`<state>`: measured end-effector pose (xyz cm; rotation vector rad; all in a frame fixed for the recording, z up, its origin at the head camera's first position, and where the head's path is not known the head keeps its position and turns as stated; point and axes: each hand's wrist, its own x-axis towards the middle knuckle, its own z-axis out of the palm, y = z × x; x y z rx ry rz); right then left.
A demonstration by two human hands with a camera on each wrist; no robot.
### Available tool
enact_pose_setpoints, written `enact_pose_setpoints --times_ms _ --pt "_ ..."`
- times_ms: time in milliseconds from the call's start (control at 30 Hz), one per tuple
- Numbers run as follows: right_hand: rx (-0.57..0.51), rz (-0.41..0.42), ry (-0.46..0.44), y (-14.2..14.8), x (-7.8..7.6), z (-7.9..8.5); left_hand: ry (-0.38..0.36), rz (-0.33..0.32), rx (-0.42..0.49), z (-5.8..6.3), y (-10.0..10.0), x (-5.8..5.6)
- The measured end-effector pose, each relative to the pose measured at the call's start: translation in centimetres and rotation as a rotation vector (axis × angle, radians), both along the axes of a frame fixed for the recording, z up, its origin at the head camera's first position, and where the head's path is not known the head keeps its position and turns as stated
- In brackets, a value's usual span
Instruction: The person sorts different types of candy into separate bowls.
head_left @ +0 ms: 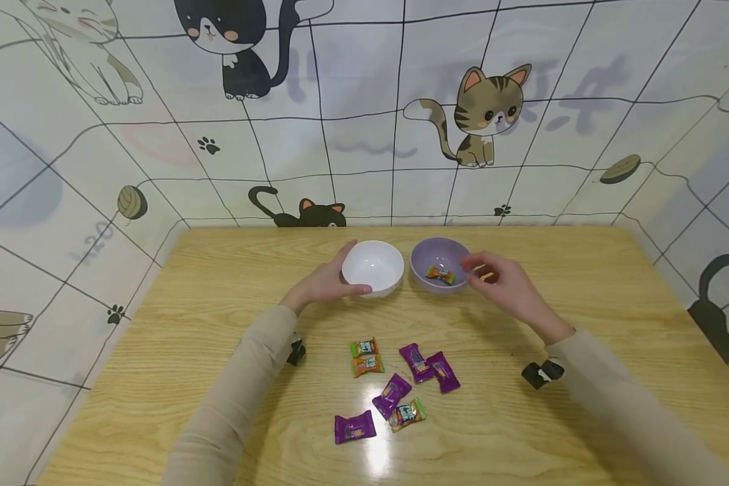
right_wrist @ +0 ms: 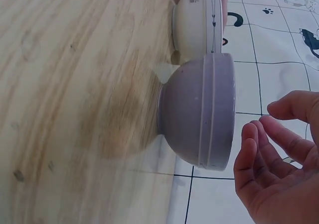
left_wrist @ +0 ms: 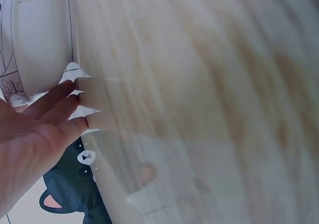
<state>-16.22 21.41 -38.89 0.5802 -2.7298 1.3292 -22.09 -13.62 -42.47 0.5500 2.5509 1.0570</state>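
Observation:
On the wooden table stands a white bowl (head_left: 373,266), with my left hand (head_left: 327,278) on its left side, thumb at the front and fingers behind. In the left wrist view the fingers (left_wrist: 62,104) reach along the white bowl's wall (left_wrist: 42,40). Beside it is a purple bowl (head_left: 428,253) holding orange-and-green wrapped candy (head_left: 440,274). My right hand (head_left: 501,280) hovers at the purple bowl's right rim, its fingers loosely bent. Between thumb and fingertips in the right wrist view there is a gap and nothing held.
Nearer the front lie several purple-wrapped candies (head_left: 355,427) and 3 orange-and-green ones (head_left: 407,414), some touching. Behind the table (head_left: 219,270) hangs a cat-patterned white sheet (head_left: 364,148), which also runs along both sides.

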Motion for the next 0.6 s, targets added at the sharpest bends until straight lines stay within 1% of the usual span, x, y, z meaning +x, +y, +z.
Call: enact_pose_setpoints --times_ms 300,400,600 --pt "-0.063 0.037 -0.069 -0.2 1.7 -0.3 0.013 -0.003 0.009 0.1 0.0 0.0" --pt "-0.070 0.056 -0.080 -0.1 2.3 -0.6 0.012 -0.002 0.006 0.2 0.0 0.1" --pt "-0.095 0.092 -0.080 -0.4 3.0 -1.3 0.007 0.002 0.006 0.2 0.0 0.1"
